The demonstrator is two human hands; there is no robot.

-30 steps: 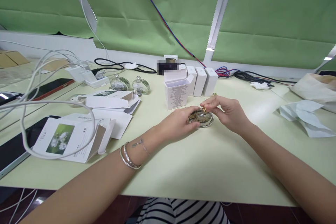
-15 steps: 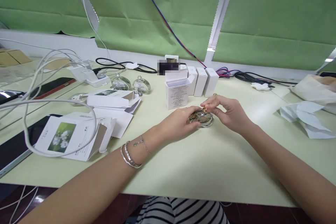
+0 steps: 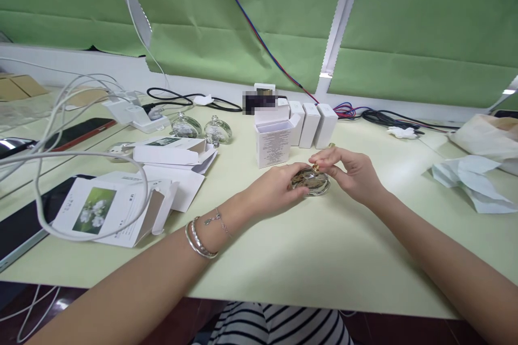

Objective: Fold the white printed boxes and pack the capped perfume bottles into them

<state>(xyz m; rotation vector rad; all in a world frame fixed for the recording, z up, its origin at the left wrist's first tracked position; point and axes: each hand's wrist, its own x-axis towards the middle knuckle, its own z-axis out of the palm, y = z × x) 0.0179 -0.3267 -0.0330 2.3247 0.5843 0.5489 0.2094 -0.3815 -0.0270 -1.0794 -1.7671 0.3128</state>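
Observation:
A round clear glass perfume bottle stands on the table in front of me. My left hand grips its left side, with thumb and fingers around the glass. At the top of the bottle is a small gold neck piece, pinched between thumb and fingers of my right hand. Another bit of gold shows just behind the right fingers; what it is I cannot make out. An open white carton with printed text stands upright just beyond my left hand.
Several closed white boxes stand behind the carton. Two glass bottles are further left, near flattened printed cartons and a looping white cable. Crumpled tissue lies at right. Black cables run along the wall.

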